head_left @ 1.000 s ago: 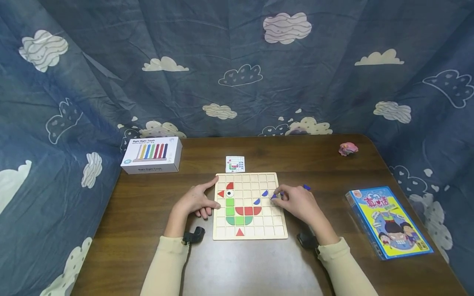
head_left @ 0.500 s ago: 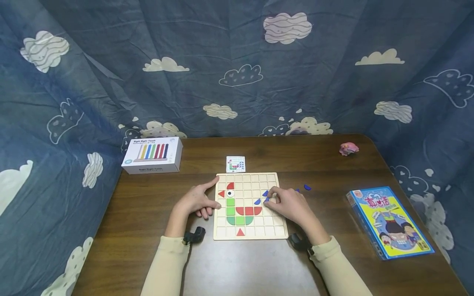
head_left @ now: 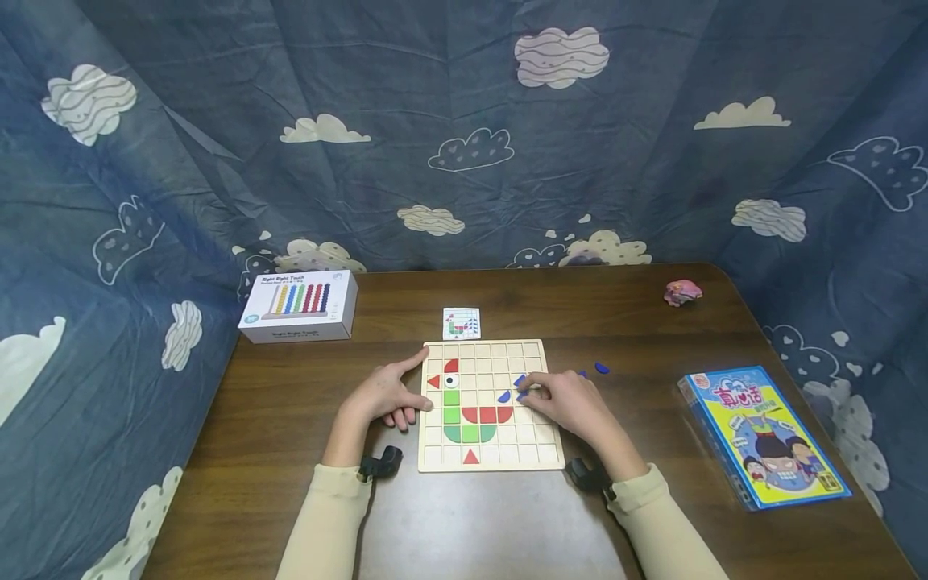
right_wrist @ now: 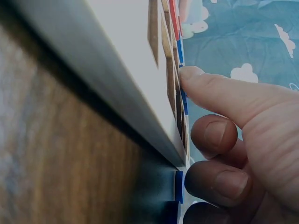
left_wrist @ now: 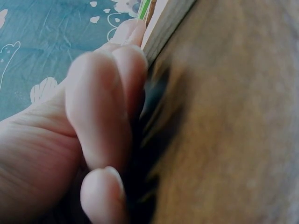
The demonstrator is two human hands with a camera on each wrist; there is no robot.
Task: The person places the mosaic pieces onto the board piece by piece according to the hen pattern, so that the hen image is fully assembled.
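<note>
A wooden grid board [head_left: 540,451] lies on the table, bearing a bird figure made of red, green and blue pieces. My right hand [head_left: 532,392] reaches over the board's right part. Its thumb and fingertips pinch a small blue piece [head_left: 522,395] against a cell, beside two other blue pieces [head_left: 503,396]. In the right wrist view the thumb [right_wrist: 189,74] touches the blue piece [right_wrist: 183,95] on the board [right_wrist: 126,70]. My left hand [head_left: 413,387] rests flat at the board's left edge, fingers against the edge [left_wrist: 166,28], holding nothing.
Two loose blue pieces [head_left: 602,368] lie right of the board. Behind the board lies a pattern card [head_left: 461,322]. A white abacus box [head_left: 298,306] stands at the back left, a pink object [head_left: 681,292] back right, a blue-yellow game box [head_left: 764,435] near the right edge. Cloud-print cloth surrounds the table.
My right hand has carried the blue piece leftward from the board's right edge to a cell next to the other blue pieces. The left hand has stayed put.
</note>
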